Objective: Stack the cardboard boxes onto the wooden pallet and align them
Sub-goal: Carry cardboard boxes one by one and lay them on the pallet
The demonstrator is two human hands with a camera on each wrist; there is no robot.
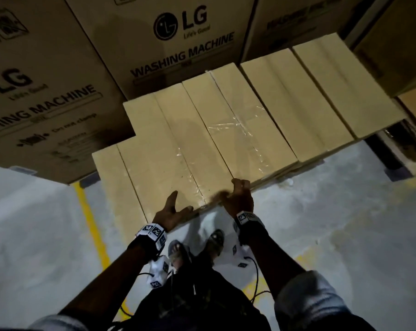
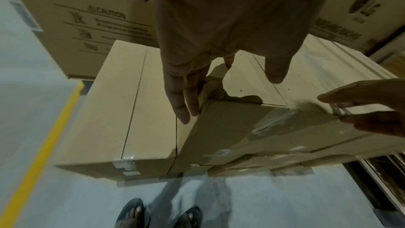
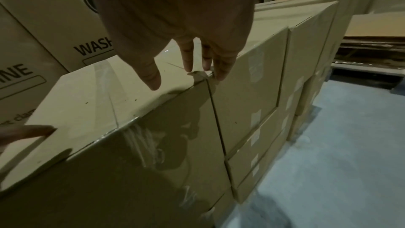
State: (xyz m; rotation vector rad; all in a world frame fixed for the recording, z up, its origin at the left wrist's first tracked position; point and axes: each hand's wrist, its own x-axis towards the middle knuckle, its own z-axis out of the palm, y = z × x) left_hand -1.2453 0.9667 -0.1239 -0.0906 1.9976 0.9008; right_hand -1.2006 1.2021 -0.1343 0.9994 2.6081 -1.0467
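Note:
Long tan cardboard boxes lie side by side in a stack. The middle top box (image 1: pixel 178 139), sealed with clear tape, has both hands at its near end. My left hand (image 1: pixel 175 206) is open, fingers straight and thumb spread, touching the near left corner (image 2: pixel 206 100). My right hand (image 1: pixel 240 192) rests its fingers (image 3: pixel 188 61) on the near right corner, where this box meets the neighbouring box (image 3: pixel 247 96). The box's taped end face (image 2: pixel 252 127) points at me. The boxes hide the pallet.
Large LG washing machine cartons (image 1: pixel 168 39) stand right behind and to the left of the stack. More tan boxes (image 1: pixel 321 91) continue to the right. A yellow floor line (image 1: pixel 92 218) runs on the left. My sandalled feet (image 1: pixel 195 247) stand on grey concrete.

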